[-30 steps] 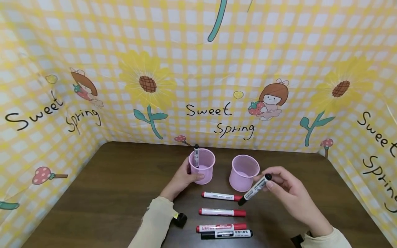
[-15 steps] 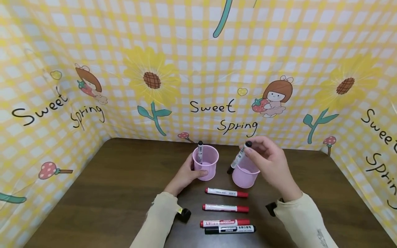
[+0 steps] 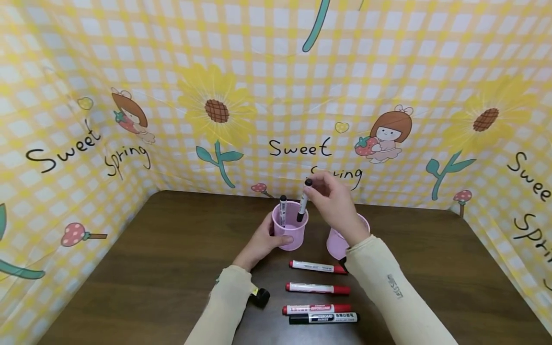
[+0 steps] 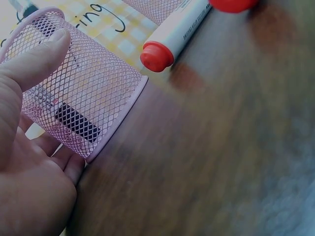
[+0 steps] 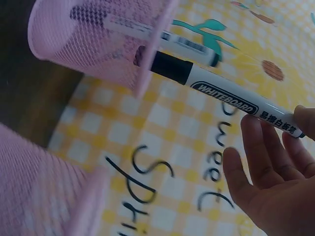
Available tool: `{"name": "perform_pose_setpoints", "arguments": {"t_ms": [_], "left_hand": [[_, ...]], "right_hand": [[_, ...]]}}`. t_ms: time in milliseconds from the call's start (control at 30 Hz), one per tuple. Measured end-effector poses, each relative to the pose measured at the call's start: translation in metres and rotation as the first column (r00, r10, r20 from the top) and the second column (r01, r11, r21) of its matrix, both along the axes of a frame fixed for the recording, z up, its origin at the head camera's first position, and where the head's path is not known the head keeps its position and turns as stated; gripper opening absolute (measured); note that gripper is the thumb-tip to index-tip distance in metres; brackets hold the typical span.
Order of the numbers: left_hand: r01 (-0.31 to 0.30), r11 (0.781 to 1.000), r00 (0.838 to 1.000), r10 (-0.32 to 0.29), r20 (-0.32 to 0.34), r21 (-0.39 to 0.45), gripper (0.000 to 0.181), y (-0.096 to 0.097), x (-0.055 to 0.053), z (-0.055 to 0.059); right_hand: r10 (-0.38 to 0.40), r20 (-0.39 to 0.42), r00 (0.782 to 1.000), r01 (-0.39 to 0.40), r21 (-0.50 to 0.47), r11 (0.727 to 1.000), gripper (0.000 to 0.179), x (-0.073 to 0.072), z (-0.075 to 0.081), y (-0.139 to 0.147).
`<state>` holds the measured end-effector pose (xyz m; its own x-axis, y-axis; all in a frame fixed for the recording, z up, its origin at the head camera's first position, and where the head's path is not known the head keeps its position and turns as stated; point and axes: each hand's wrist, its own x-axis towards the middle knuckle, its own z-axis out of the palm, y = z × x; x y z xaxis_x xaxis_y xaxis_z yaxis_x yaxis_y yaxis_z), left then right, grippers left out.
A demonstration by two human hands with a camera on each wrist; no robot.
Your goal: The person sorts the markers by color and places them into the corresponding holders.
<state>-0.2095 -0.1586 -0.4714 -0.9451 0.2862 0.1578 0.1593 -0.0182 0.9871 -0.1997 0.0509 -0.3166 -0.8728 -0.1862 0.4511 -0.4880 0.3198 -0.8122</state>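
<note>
My left hand [image 3: 265,239] grips a pink mesh pen cup [image 3: 290,238] from its left side, thumb across the front wall. One black whiteboard marker [image 3: 282,211] stands inside that cup. Between thumb and fingertips, my right hand [image 3: 334,201] pinches a second black whiteboard marker [image 5: 221,96] near its upper end. Its black cap points down, just inside the cup's mouth in the right wrist view. In the left wrist view the first marker's dark cap [image 4: 78,123] shows through the mesh near the cup's bottom.
Another pink mesh cup [image 3: 336,245] stands to the right, partly hidden by my right forearm. Nearer me lie several red markers, the farthest red marker [image 3: 316,266] closest to the cups. A black marker [image 3: 323,318] lies nearest me. A checked cloth [image 3: 241,143] hangs behind the table.
My right hand has carried the black marker leftward, past the right-hand cup, to the mouth of the left cup. My left hand keeps its grip on that cup.
</note>
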Motion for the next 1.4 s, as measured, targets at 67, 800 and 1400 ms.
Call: {"name": "perform_pose_setpoints", "arguments": {"t_ms": [67, 800, 1400], "left_hand": [[0.001, 1.0, 1.0, -0.001, -0.006, -0.003, 0.091, 0.0, 0.0, 0.0], [-0.026, 1.0, 1.0, 0.026, 0.004, -0.006, 0.09, 0.0, 0.0, 0.0], [-0.031, 0.999, 0.999, 0.031, 0.006, -0.009, 0.089, 0.001, 0.0, -0.001]], "right_hand": [[-0.008, 0.009, 1.0, 0.007, 0.025, 1.0, 0.019, -0.005, -0.005, -0.005], [-0.05, 0.139, 0.989, 0.026, 0.164, 0.986, 0.016, -0.022, -0.043, -0.032], [-0.056, 0.116, 0.992, 0.038, 0.149, 0.988, 0.021, -0.024, -0.053, -0.033]]}}
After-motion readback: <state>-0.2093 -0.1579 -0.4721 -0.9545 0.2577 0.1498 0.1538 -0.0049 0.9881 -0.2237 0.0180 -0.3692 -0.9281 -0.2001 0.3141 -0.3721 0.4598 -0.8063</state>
